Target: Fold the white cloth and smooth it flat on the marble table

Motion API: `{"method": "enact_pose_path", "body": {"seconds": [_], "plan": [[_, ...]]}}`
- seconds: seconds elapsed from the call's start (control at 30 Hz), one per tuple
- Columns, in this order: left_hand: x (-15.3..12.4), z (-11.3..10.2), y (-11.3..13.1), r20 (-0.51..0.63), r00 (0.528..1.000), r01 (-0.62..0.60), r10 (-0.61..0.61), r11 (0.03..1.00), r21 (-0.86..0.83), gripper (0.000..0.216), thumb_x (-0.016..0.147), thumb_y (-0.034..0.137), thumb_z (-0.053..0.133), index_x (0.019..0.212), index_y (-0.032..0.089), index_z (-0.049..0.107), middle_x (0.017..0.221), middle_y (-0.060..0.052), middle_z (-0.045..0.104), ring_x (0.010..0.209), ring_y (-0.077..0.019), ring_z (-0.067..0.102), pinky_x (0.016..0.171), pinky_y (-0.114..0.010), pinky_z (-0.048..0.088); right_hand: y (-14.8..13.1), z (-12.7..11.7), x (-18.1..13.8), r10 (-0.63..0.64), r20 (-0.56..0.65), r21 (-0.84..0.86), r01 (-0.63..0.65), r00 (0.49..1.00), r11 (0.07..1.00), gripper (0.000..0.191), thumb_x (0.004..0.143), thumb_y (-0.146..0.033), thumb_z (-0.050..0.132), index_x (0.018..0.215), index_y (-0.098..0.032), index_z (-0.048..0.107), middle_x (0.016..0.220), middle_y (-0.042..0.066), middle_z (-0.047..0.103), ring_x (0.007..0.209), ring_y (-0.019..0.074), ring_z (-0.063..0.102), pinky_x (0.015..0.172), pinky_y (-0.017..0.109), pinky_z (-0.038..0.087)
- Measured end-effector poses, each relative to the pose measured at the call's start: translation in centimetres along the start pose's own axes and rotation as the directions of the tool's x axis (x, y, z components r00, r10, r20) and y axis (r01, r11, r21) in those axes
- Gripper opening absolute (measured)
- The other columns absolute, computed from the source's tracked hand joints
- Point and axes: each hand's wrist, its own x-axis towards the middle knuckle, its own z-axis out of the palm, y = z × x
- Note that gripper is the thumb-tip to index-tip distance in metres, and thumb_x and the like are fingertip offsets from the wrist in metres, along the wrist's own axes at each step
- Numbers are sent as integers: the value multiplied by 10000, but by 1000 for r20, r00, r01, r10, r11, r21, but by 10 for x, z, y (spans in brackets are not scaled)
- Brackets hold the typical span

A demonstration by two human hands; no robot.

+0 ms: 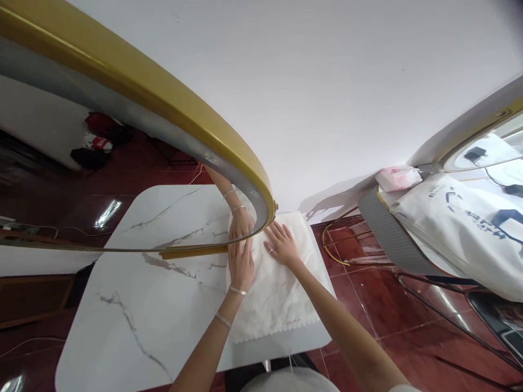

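Note:
A cream cloth (272,302) with a scalloped edge lies spread over the right part of a white marble-patterned table (134,305). My left hand (241,265) rests flat on the cloth's left side, fingers stretched toward the mirror, with two bracelets on the wrist and forearm. My right hand (283,245) lies on the cloth's far part with its fingers spread, a ring on one finger. Neither hand grips anything. Slight creases run across the cloth between and below the hands.
A large gold-framed mirror (245,149) stands at the table's back, reflecting my left hand and the table. To the right, a second table (388,239) bears a white printed bag (457,218) and a tissue pack (398,178). Red tiled floor (368,305) lies between the tables.

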Motion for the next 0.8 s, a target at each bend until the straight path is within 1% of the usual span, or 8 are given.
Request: {"method": "enact_pose_path", "body": {"seconds": [0.07, 0.17, 0.27, 0.4, 0.47, 0.53, 0.63, 0.8], "plan": [[-18, -4, -6, -118, 989, 95, -94, 995, -1, 391, 955, 252, 349, 1239, 207, 613, 1453, -142, 403, 1353, -327, 342, 1071, -520, 321, 0, 1, 0, -1, -4, 0, 1, 1000, 1000, 506, 979, -403, 346, 1446, -213, 385, 1533, 55, 316, 1437, 210, 218, 1173, 439, 177], [-30, -4, -8, -210, 951, 220, -225, 974, -49, 377, 963, 305, 348, 1160, 221, 658, 1367, -141, 486, 1274, -327, 416, 1027, -536, 345, 1, 3, -1, -5, -13, 0, 5, 1000, 1000, 509, 976, -398, 355, 1450, -215, 378, 1533, 60, 315, 1438, 211, 214, 1172, 445, 180], [-25, 0, -1, -194, 966, 150, -169, 982, -112, 405, 974, 295, 306, 1229, 188, 601, 1280, -145, 564, 1242, -288, 460, 1049, -503, 339, 1, 3, -2, -13, -23, 0, 13, 1000, 1000, 508, 973, -392, 364, 1447, -212, 381, 1529, 66, 324, 1437, 215, 217, 1169, 455, 190], [-27, 8, 21, -218, 958, 191, -185, 982, 4, 490, 959, 302, 351, 1396, 90, 409, 1480, -237, 329, 1411, -362, 234, 1077, -569, 283, 0, 3, -2, -21, -42, -5, 21, 999, 1000, 497, 979, -373, 356, 1441, -192, 390, 1529, 84, 319, 1441, 226, 205, 1167, 483, 188], [-32, 13, 30, -168, 981, 109, -96, 992, 68, 525, 957, 283, 349, 1436, 70, 334, 1538, -241, 216, 1450, -359, 125, 1104, -578, 244, -1, 2, -2, -27, -48, -9, 26, 998, 1000, 477, 984, -351, 345, 1421, -177, 422, 1527, 93, 320, 1444, 236, 194, 1168, 495, 178], [-32, 16, 32, -88, 996, -6, 15, 995, 95, 514, 957, 267, 339, 1438, 83, 338, 1537, -212, 257, 1450, -321, 168, 1131, -536, 236, -2, 2, -3, -42, -42, -8, 41, 998, 999, 442, 990, -318, 324, 1383, -183, 477, 1504, 75, 371, 1436, 213, 222, 1175, 457, 187], [-10, 19, 25, -43, 998, 42, -37, 991, 125, 496, 939, 317, 385, 1344, 46, 474, 1413, -243, 450, 1360, -356, 359, 1103, -534, 284, -2, 2, -5, -63, -23, -2, 63, 998, 998, 436, 995, -311, 308, 1380, -205, 482, 1478, 45, 418, 1414, 177, 274, 1178, 406, 200], [53, 25, 7, -9, 988, 151, -152, 988, -18, 448, 930, 390, 390, 1140, 88, 646, 1178, -227, 637, 1165, -389, 545, 965, -543, 402, 2, 2, 5, 114, 5, -18, -114, 993, 993, 529, 968, -468, 360, 1456, -265, 360, 1562, 61, 241, 1449, 283, 155, 1147, 609, 68]]}}
